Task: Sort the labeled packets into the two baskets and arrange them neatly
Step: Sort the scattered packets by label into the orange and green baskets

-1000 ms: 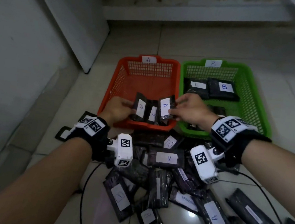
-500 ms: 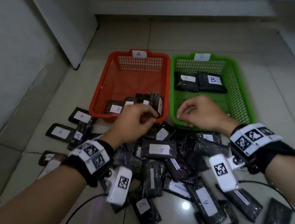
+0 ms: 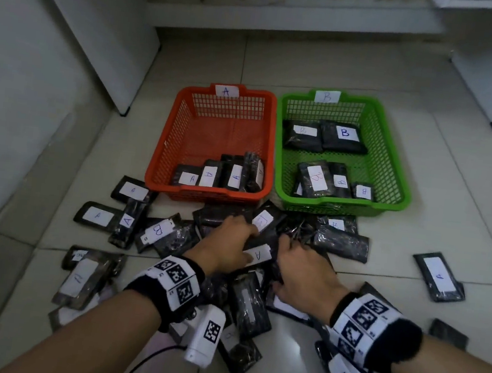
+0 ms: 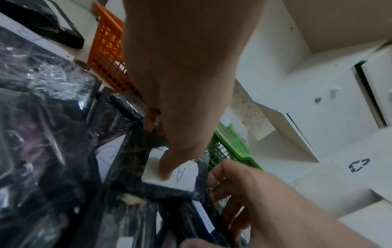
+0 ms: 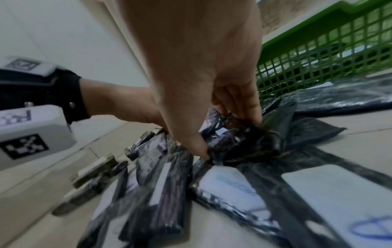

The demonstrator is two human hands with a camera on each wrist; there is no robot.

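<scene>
While left hand (image 3: 227, 243) pinches an A packet (image 3: 258, 254), right hand (image 3: 302, 274) grips crumpled packet (image 5: 250, 142) — both closed.

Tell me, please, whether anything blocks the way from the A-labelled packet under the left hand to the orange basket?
Nothing visible blocks it. The left hand rests its thumb on the A-labelled packet atop the pile, and the orange basket stands just beyond. Only its near wall must be cleared; the floor behind its row of A packets is free.
</scene>
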